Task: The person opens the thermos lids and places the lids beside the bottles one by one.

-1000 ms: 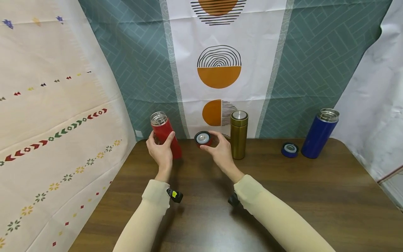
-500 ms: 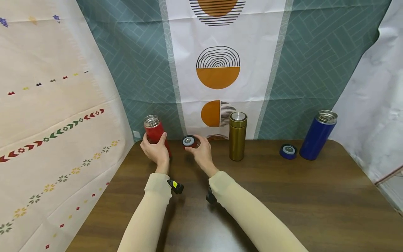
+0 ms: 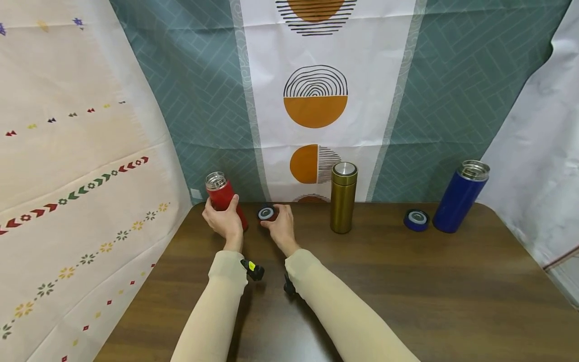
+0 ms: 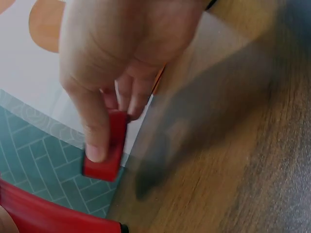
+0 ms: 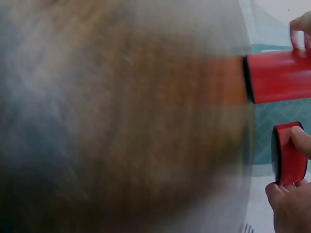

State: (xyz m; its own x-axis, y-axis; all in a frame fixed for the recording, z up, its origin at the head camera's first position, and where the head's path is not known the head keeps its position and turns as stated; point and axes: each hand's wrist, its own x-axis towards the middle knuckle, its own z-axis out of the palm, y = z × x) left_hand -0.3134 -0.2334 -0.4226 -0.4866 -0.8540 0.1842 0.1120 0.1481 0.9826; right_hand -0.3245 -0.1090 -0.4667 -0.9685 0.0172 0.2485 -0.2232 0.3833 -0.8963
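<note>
At the left back of the table, my left hand (image 3: 224, 221) grips an uncapped red thermos bottle (image 3: 220, 195) by its body, thumb on one side. Its bare steel neck faces up, and the bottle leans slightly. Just to the right, my right hand (image 3: 282, 227) pinches the bottle's red lid (image 4: 115, 145) between thumb and fingers. The lid's grey inner face shows upward in the head view, close over the table's back edge. In the right wrist view the lid (image 5: 290, 153) is beside the bottle's black-rimmed base (image 5: 272, 77), with a gap between them.
A capped gold thermos (image 3: 344, 201) stands right of my right hand. Farther right are an open blue thermos (image 3: 459, 198) and its blue lid (image 3: 416, 220), which lies inner face up on the wooden table (image 3: 407, 291). Patterned cloth (image 3: 199, 100) hangs right behind the table.
My right hand has moved left and down with the red lid, away from the gold thermos and nearer the red bottle. My left hand has shifted the red bottle slightly left and lower.
</note>
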